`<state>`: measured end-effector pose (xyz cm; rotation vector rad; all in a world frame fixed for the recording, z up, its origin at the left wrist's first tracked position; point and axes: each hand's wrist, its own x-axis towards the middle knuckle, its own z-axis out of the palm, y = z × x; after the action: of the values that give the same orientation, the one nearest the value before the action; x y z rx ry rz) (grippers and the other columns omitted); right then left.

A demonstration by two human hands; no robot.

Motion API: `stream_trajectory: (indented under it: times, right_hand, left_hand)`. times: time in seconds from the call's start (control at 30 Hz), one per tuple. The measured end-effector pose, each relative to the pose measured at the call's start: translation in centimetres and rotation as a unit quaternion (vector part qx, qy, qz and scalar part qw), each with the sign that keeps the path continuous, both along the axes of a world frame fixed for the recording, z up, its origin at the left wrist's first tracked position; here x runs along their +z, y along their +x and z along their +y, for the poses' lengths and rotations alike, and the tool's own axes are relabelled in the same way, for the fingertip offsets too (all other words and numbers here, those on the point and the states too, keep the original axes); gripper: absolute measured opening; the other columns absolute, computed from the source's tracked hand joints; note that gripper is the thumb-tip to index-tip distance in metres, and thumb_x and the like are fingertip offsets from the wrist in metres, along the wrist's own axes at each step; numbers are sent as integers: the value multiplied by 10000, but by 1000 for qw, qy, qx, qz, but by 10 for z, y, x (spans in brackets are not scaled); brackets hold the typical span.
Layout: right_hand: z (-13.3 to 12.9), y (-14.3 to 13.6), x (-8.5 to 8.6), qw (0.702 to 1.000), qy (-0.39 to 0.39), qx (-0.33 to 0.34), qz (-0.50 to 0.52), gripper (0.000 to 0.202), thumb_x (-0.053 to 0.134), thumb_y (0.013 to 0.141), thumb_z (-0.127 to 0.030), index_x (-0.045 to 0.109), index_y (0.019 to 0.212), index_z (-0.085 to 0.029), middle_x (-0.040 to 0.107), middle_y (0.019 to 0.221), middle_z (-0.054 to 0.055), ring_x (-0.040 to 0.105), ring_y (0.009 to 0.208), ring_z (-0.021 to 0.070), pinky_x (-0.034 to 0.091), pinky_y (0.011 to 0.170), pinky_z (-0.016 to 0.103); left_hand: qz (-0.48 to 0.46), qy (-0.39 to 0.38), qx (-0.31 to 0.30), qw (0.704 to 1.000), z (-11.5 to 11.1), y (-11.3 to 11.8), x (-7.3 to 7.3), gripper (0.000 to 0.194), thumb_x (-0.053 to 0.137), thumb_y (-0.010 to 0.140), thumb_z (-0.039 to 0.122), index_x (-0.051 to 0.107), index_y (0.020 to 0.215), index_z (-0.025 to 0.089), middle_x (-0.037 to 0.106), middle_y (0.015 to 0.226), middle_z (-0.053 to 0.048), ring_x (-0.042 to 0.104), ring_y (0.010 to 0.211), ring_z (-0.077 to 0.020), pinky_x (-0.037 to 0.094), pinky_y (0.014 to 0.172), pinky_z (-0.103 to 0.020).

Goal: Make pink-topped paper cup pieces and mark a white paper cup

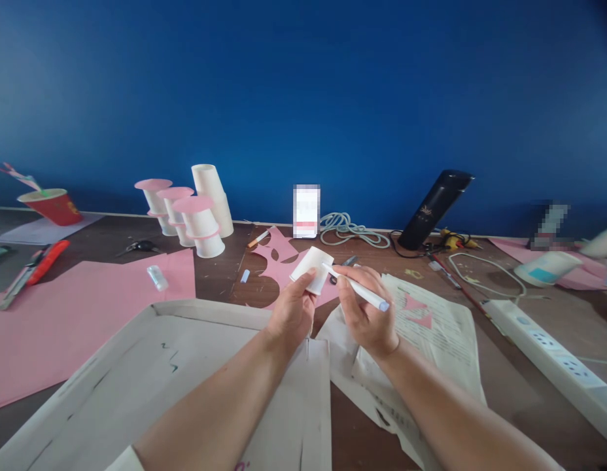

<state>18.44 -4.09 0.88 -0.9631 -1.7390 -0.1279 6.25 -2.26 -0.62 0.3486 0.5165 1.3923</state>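
Observation:
My left hand is closed round a white paper cup that lies tilted on its side in the air. A white marker pen with a bluish end is gripped in my right hand. Its tip meets the side of the cup or hovers close to it; I cannot tell which. Below my hands are a cut pink paper sheet with curved holes and a large white cardboard lid with pen marks.
Cups topped with pink discs stand left, by a tall cup stack. A knife lies on pink paper. A phone, a black flask and cables line the wall. A power strip lies right.

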Motion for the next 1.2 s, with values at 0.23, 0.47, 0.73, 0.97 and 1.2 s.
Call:
stream_trajectory:
  times: [0.23,0.47,0.73,0.97,1.2]
  right_hand:
    - [0,0,0,1000,5,2,-6,220,536,854,-158,635,1045,-209,701,909,51,633,822,193,488,802,385]
    - [0,0,-1,1000,-3,-4,-6,212,531,860,-174,638,1039,-210,703,908,52,637,819,195,489,806,388]
    - [1,0,-1,1000,2,-1,-12,201,545,850,-153,637,1020,-206,700,893,46,630,819,191,480,812,383]
    - [1,0,-2,1000,7,-5,-18,198,549,846,-152,638,1013,-211,705,901,36,627,836,187,472,843,382]
    - [1,0,-3,1000,8,1,-18,191,552,844,-147,643,1001,-206,704,896,36,623,822,184,470,839,379]
  left_hand:
    - [15,13,-6,1000,-1,0,1,167,661,780,155,666,946,142,688,1044,-67,566,1152,-194,384,1044,-304]
    - [10,5,-3,1000,0,0,2,185,675,759,149,662,942,136,693,1013,-70,582,1131,-201,392,1033,-304]
    - [22,12,3,1000,-1,1,3,200,674,762,154,656,959,122,687,1025,-79,573,1137,-204,385,1039,-313]
    - [15,19,3,1000,0,1,0,215,674,767,162,646,976,124,684,1028,-78,569,1146,-205,369,1058,-325]
    - [14,7,-2,1000,-1,1,2,215,669,763,152,639,973,122,677,1059,-91,560,1165,-217,368,1058,-326]
